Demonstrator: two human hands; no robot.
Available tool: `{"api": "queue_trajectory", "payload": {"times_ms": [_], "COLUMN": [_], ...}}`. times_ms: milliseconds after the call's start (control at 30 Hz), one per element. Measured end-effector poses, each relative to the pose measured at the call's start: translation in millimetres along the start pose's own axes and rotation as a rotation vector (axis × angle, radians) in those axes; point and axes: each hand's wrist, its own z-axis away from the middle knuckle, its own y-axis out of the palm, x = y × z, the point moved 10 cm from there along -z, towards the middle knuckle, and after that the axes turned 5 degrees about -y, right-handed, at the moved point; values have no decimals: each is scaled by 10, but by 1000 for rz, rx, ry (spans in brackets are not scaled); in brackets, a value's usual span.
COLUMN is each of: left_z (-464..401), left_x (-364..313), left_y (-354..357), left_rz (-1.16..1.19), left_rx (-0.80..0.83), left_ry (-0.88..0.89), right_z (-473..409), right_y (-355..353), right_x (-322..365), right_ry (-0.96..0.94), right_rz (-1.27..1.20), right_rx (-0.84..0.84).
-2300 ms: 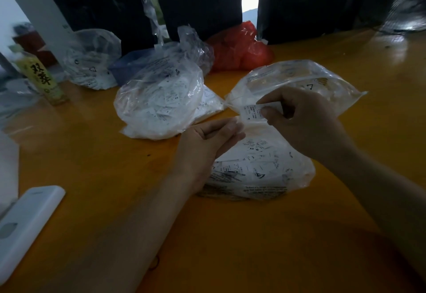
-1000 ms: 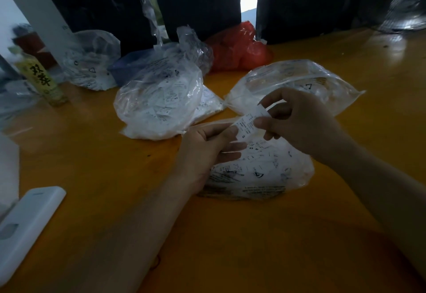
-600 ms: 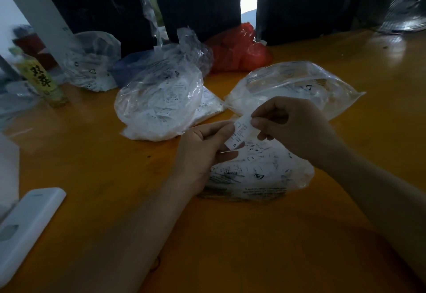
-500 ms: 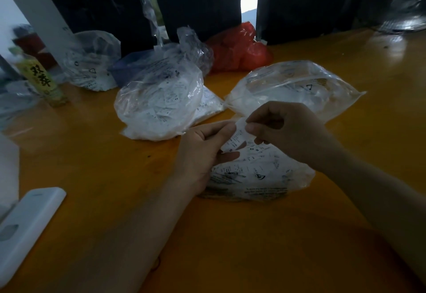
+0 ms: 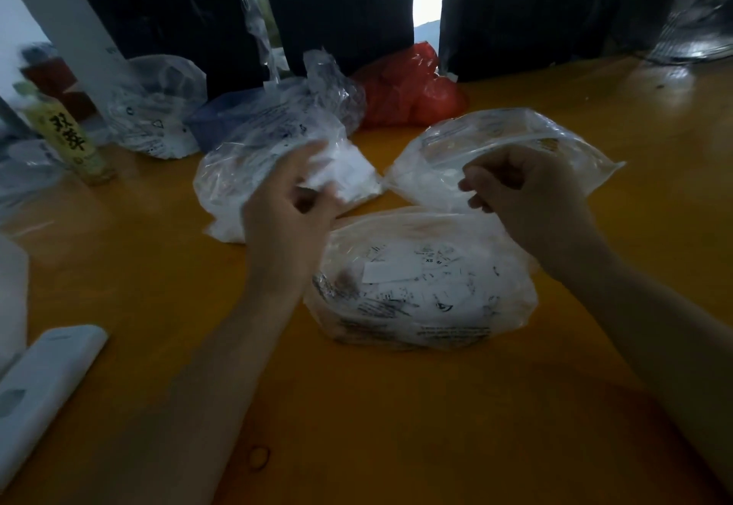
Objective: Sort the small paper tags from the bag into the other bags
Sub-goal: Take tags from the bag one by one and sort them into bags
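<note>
Where tags fill near bag [image 5: 428, 286] (clear), others blurred

Table top [image 5: 396, 417] smooth, glossy orange, wood-like; three near bags [image 5: 428, 306] of thin, crinkled, clear glossy plastic holding matt white printed paper tags [image 5: 386, 272]; red bag [image 5: 408, 91] of shiny wrinkled plastic; white case [image 5: 43, 381] of smooth matt plastic.

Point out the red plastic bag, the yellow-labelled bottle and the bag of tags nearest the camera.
red plastic bag [image 5: 408, 91]: head view, on its crumpled front.
yellow-labelled bottle [image 5: 67, 135]: head view, on the label with black characters.
nearest bag of tags [image 5: 428, 290]: head view, on the clear front over the printed tags.
</note>
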Motion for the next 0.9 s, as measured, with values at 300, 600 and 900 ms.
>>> {"api": "queue_trajectory", "payload": {"times_ms": [300, 600, 900], "left_z": [-743, -1024, -1087], "left_x": [498, 781, 872], "left_y": [-158, 486, 404], "left_rz": [-464, -994, -1142], "left_rx": [-32, 388, 425], "left_ry": [-120, -159, -171], "right_z": [-167, -277, -519], "right_y": [-141, 92, 251], "right_x": [-356, -507, -673], "right_ry": [-85, -110, -51], "right_rz": [422, 763, 906], "right_rx": [-63, 166, 443]}}
